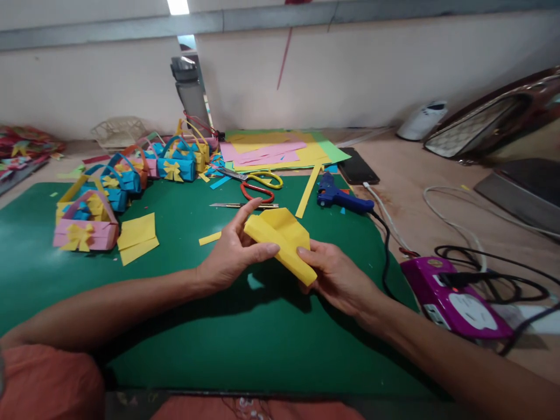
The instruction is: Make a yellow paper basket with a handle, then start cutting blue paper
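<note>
A partly folded piece of yellow paper (282, 239) is held above the green mat, tilted, with one long folded wall facing me. My left hand (234, 251) grips its left end, the thumb on the near wall and the index finger stretched up beyond the far edge. At the right end my right hand (335, 268) pinches the paper, thumb on top and the other fingers hidden beneath. Just beyond the paper lie a craft knife (245, 205) and scissors (254, 185) with red and yellow handles. A yellow paper strip (308, 191) rests near a blue glue gun (343, 197).
Finished paper baskets with bows, such as a pink basket (85, 233), stand at the left beside yellow paper squares (137, 238). Coloured sheets (280, 149) and a phone (357, 165) lie at the back. A purple power strip (455, 300) with tangled cables sits at the right.
</note>
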### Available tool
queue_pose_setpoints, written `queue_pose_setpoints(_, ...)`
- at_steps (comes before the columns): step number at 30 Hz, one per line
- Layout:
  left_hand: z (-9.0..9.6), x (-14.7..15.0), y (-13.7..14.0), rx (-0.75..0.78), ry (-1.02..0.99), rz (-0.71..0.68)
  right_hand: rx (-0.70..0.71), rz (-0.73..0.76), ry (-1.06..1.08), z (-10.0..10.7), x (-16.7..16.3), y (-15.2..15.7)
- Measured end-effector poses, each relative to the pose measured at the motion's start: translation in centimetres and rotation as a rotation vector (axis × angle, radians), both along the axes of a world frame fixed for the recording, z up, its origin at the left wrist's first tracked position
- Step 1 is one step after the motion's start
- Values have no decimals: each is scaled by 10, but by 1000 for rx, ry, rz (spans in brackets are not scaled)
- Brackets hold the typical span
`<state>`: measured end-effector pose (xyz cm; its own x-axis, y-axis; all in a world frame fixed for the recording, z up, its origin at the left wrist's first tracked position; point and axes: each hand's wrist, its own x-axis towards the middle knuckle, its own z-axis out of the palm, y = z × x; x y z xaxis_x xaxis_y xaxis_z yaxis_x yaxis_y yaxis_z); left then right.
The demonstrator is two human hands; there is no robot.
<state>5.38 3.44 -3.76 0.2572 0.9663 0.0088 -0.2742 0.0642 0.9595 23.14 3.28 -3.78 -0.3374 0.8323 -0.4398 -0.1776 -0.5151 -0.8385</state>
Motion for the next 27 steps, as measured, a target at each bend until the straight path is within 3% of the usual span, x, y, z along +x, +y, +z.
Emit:
queue_pose_setpoints(8,6,2,0,-73,-24,67,-1,30,-26,1,0,-2)
queue_pose_setpoints(22,3,-4,4,-49,-123,-14,15,43,28,-3,5,1)
queue_pose_setpoints(27,-1,-1,5,-79,-104,60,24,13,50,-4,3,0)
